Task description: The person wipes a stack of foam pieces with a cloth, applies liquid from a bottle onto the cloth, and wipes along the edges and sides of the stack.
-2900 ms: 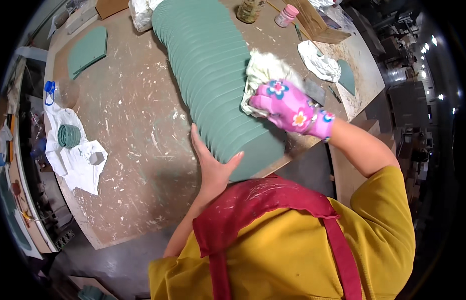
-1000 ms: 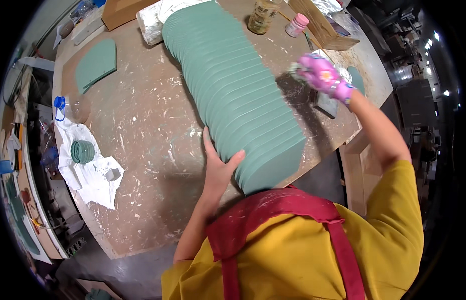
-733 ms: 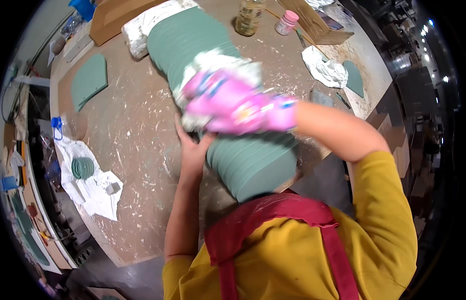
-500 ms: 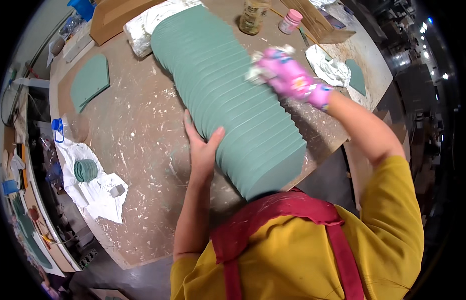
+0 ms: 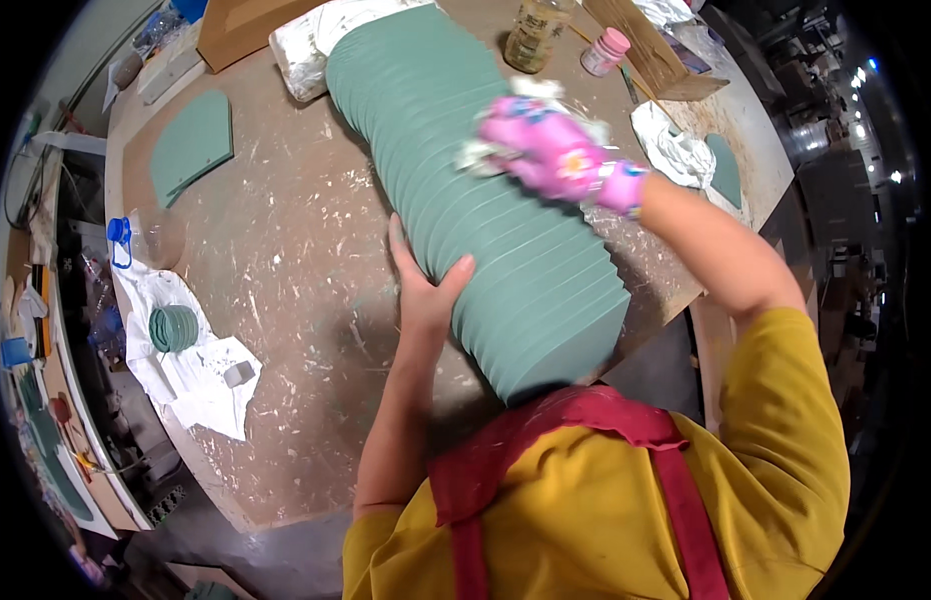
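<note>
A long row of green flat pieces (image 5: 485,210), stood on edge and packed face to face, runs down the middle of the paint-spattered worktable (image 5: 285,250), from a white wrapped bundle (image 5: 305,50) at the far end to the table edge nearest the person.

The right hand (image 5: 545,150), in a pink flowered glove, is closed around a white cloth (image 5: 530,120) and presses it onto the top edges of the row, about halfway along. The left hand (image 5: 425,280) is bare and open, palm flat against the left flank of the row near its close end, fingers spread and thumb lying over the top edges.

The work in hand appears to be wiping the exposed edges. Procedure, as a judgement:
- Keep the left palm firmly against the flank so that the pieces do not fan out or topple sideways under the wiping pressure.
- Draw the cloth along the length of the row rather than across it, so that no single piece is pushed out of line.
- Use light, even pressure; the edges are thin and may chip.
- Watch the last pieces at the table edge, which have no support beyond them.

Surrounding items: one loose green piece (image 5: 190,145) lies flat at the far left. A white sheet (image 5: 195,370) at the left holds a small green ribbed disc (image 5: 173,328). A jar (image 5: 535,35), a pink-capped bottle (image 5: 605,50) and a crumpled white rag (image 5: 675,150) stand beyond the right hand.
</note>
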Demonstrator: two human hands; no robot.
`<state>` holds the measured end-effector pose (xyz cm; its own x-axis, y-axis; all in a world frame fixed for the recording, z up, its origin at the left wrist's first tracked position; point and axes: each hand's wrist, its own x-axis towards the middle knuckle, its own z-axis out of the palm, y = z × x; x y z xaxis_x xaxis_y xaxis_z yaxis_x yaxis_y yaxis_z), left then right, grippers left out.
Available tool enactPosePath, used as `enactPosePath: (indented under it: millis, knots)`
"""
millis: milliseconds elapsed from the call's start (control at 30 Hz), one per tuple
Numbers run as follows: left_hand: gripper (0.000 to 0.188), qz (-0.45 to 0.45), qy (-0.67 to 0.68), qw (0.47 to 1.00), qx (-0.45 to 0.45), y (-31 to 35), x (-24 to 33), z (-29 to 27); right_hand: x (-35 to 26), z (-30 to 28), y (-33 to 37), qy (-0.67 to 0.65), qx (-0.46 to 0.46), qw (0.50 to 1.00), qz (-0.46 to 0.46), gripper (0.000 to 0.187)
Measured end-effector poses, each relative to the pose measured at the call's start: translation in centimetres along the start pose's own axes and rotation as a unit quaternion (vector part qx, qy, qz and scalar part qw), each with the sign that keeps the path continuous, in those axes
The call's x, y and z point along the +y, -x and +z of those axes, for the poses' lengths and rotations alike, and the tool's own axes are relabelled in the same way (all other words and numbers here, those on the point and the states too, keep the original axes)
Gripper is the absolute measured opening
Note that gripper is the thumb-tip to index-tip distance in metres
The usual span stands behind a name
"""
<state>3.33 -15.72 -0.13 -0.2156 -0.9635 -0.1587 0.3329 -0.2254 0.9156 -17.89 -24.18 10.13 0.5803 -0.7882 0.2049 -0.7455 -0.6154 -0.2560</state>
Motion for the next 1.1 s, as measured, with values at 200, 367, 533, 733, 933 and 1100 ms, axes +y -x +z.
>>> enactPosePath:
  millis: [200, 367, 533, 733, 933, 1100]
  knots:
    - [0.1, -0.007, 0.017, 1.0, -0.001, -0.1, 1.1, 0.6, 3.9, -5.7, 0.1, 0.15, -0.06, 0.984, 0.077, 0.017]
    - [0.1, -0.01, 0.027, 0.999, -0.024, -0.2, 0.2, 0.2, -3.0, 1.4, -3.8, -0.001, -0.051, 0.995, -0.085, 0.028]
    - [0.1, 0.011, -0.031, 0.999, 0.006, 0.2, 0.3, 0.1, 4.5, -1.9, 1.2, 0.045, -0.027, 0.999, -0.004, 0.02]
    - [0.099, 0.017, -0.043, 0.999, -0.003, 0.2, 0.6, 0.5, 6.0, -5.7, 0.5, 0.228, -0.11, 0.967, 0.036, 0.025]
    - [0.099, 0.002, 0.015, 0.999, -0.033, -0.1, 0.5, 0.1, -4.6, 2.8, -4.5, 0.006, -0.01, 0.979, -0.204, 0.031]
    - [0.102, 0.007, -0.059, 0.998, -0.01, 0.0, 0.6, 0.0, 5.7, -2.8, 2.1, 0.035, -0.022, 0.998, 0.04, 0.016]
